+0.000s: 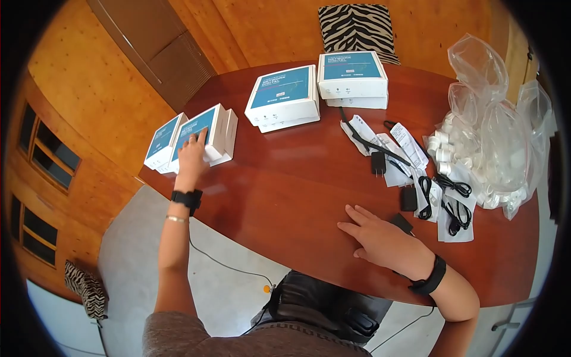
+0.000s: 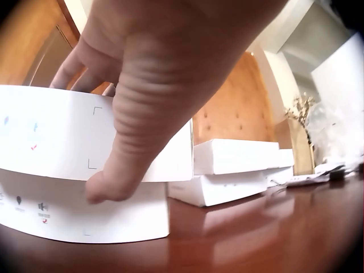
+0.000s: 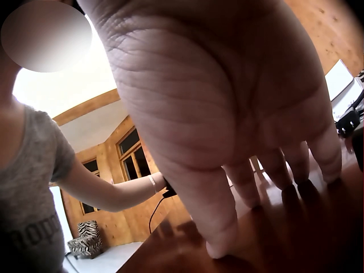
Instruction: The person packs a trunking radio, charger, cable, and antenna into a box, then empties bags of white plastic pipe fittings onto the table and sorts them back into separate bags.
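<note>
On the left of the table, my left hand (image 1: 193, 157) lies over the near end of a blue-topped white box (image 1: 195, 130), on a stack. The left wrist view shows the thumb of that hand (image 2: 165, 74) against the side of the upper box (image 2: 51, 131), its tip by the seam above the lower box (image 2: 114, 213); the other fingers reach over the top, their tips hidden. My right hand (image 1: 389, 241) has its fingers spread and touches the tabletop near a black adapter (image 1: 401, 223). In the right wrist view, the right hand (image 3: 227, 108) holds nothing, fingertips on the wood.
Another box stack (image 1: 163, 140) stands at the far left. Two more stacks, one at centre (image 1: 285, 92) and one behind (image 1: 352, 74), stand at the back. Cables (image 1: 424, 196), adapters and papers lie right of centre. Clear plastic bags (image 1: 502, 149) with white pieces fill the right side.
</note>
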### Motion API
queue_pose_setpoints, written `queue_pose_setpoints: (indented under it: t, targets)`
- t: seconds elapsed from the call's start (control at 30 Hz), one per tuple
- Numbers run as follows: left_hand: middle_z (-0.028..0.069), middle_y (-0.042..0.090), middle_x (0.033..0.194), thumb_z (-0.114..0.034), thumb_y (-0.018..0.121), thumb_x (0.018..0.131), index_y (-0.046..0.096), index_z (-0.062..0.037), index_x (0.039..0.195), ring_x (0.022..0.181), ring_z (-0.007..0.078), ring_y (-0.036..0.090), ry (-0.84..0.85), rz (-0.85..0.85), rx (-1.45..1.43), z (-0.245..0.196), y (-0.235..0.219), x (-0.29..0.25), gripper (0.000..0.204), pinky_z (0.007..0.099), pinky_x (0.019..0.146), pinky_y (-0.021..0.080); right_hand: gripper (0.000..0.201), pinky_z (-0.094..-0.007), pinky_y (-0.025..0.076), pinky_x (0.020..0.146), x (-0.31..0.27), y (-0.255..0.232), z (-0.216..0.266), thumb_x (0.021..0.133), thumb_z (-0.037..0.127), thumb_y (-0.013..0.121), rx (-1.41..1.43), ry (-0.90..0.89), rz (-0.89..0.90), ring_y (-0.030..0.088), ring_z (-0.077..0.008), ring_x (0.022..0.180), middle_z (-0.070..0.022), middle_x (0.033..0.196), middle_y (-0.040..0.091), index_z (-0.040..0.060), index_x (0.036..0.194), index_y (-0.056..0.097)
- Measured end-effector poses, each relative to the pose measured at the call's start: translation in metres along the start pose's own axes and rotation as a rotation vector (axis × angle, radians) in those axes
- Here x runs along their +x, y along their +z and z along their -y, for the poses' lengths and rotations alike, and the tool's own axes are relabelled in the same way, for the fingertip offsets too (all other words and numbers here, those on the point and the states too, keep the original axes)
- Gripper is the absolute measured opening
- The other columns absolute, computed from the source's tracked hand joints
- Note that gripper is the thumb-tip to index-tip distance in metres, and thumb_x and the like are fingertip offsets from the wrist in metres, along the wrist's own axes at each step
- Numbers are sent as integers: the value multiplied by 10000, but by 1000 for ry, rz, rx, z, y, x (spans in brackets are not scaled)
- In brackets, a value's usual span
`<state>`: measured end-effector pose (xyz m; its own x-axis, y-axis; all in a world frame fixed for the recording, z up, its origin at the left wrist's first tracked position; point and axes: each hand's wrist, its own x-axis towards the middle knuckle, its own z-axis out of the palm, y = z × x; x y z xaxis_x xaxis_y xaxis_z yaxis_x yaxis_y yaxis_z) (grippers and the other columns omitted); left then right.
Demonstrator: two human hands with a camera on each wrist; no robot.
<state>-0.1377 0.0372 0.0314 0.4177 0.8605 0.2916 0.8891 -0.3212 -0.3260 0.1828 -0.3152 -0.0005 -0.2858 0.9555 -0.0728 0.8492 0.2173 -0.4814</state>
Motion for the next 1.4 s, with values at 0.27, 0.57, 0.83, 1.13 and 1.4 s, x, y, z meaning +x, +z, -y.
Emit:
queue_pose_setpoints:
  t: [0.27,0.57,0.83,1.13,1.4]
  targets:
    - [185,646,1015,-48,721,509,532,-66,1217,867,357,631,414,-163,-258,-82,-143,-118,734,413,761,514,618,-382,362,1064,-2,1,2,747,74,708,-2,42,-9,285,-358,1363,-260,1460,274,24,1313,463]
    - [175,591,1211,-72,685,605,565,-57,1227,1079,299,608,889,-33,-537,-157,-159,-148,633,368,784,549,430,-414,473,856,-33,-20,63,781,117,654,-128,-76,97,531,-342,1069,-200,1167,484,-5,1171,518]
    - [110,676,1003,44,573,709,596,-63,1192,910,259,662,1020,-149,-608,-162,-193,-125,496,386,825,528,428,-350,506,722,-24,-25,79,766,79,574,-212,-162,-352,571,-272,901,-191,1208,467,4,1181,501]
    - [108,530,1292,-39,715,733,567,-115,1242,1157,287,527,455,-965,-419,-163,-187,-69,536,510,1017,344,510,-326,489,674,-22,-10,55,781,74,614,-290,47,-144,575,-263,821,-133,959,548,-70,1239,441]
    - [143,344,1436,-147,727,812,272,-77,1441,1300,308,375,217,-548,-1467,-159,-69,0,780,447,1054,326,83,-336,464,659,-28,-44,42,741,80,610,-348,-12,-277,561,-248,800,-91,833,549,36,794,564]
